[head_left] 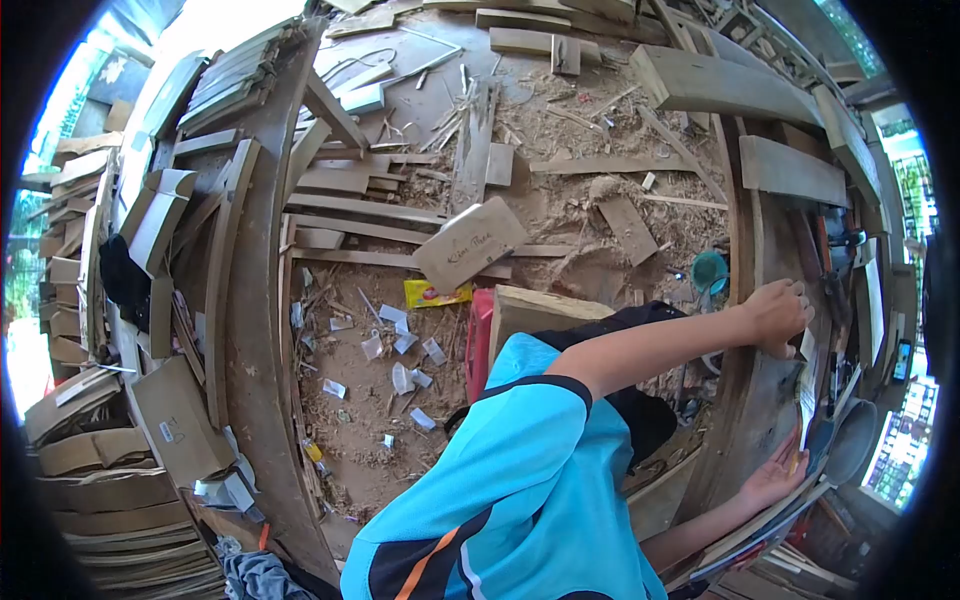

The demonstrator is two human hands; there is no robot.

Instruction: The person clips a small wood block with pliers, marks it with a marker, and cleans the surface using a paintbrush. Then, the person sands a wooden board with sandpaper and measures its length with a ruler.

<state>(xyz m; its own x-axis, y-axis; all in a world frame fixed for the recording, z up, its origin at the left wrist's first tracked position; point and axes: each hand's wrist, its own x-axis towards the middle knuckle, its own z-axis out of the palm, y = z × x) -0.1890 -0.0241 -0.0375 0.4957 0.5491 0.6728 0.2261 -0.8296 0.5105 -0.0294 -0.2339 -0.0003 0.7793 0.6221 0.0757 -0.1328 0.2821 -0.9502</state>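
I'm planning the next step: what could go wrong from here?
The left hand and right hand are beside a narrow pale strip on a crowded side; a finger might catch an edge, though its sharpness is unclear. The lettered board lies across narrow slats and could slide if nudged.

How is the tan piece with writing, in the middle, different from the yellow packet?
The tan piece is bigger; the yellow packet is smaller. The tan piece is dull with dark writing; the yellow packet is bright with some red. Both are lying down.
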